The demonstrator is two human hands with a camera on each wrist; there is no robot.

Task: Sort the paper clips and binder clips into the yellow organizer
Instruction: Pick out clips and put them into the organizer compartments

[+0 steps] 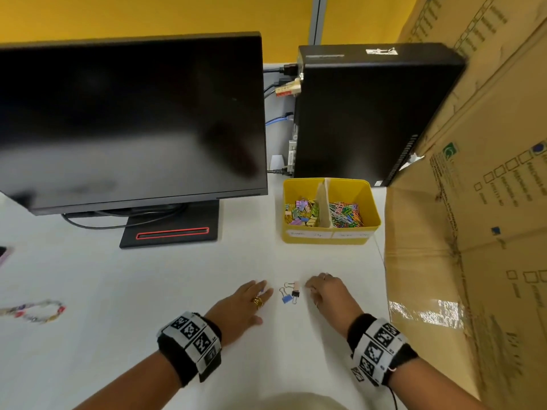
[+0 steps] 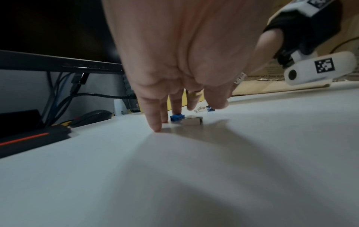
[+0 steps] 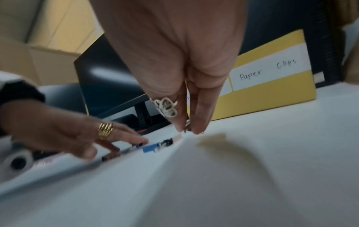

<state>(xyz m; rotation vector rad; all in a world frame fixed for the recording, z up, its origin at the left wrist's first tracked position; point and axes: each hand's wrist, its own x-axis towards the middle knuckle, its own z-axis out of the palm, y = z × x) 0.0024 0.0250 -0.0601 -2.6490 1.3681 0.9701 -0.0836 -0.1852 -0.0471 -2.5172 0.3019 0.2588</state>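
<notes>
Three binder clips are left on the white bench between the left hand, fingers flat, and the right hand, whose grip cannot be told. Bare bench lies before the yellow organizer; a cardboard box walls the right.

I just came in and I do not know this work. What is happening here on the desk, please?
A person is sorting clips into a yellow organizer with two compartments: binder clips lie in the left one, coloured paper clips in the right. Most are already sorted. A few binder clips remain on the white desk, among them a blue one and a black one. The left hand rests with straight fingers beside them. The right hand reaches in from the other side; whether it grips anything is unclear.
</notes>
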